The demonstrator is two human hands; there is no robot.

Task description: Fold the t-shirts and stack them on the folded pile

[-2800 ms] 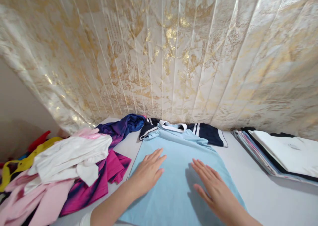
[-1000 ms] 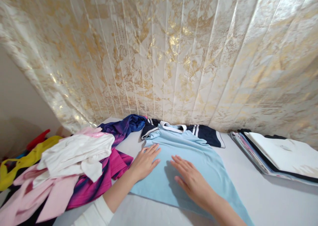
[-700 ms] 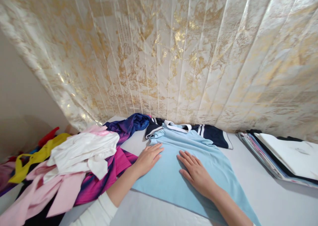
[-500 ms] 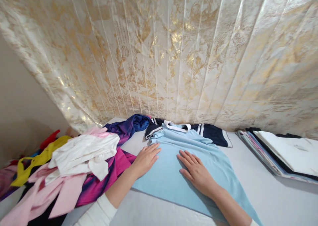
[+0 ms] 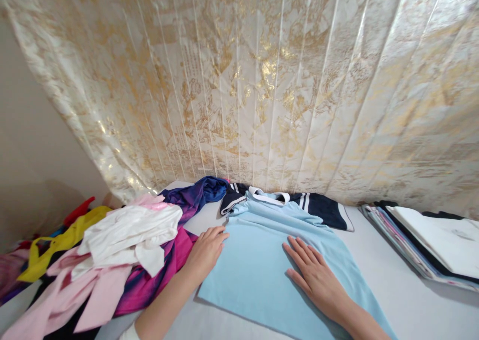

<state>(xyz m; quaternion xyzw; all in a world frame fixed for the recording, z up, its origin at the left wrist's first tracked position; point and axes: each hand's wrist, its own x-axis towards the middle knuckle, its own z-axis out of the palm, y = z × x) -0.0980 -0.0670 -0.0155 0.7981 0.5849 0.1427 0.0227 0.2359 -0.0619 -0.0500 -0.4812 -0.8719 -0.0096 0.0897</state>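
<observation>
A light blue polo shirt with a white collar and navy striped sleeves lies spread on the white table, collar toward the curtain. Creases run across its upper chest. My left hand rests at the shirt's left edge, fingers extended and close together, holding nothing. On the right half of the shirt's body, my right hand lies flat with its fingers slightly spread.
To the left is a loose heap of clothes, with a white garment, pink cloth and a yellow piece. A folded stack sits at the right on the table. Behind hangs a gold-patterned curtain.
My hands have moved apart over the shirt: the left outward to its left edge, the right further right. The view has tilted slightly.
</observation>
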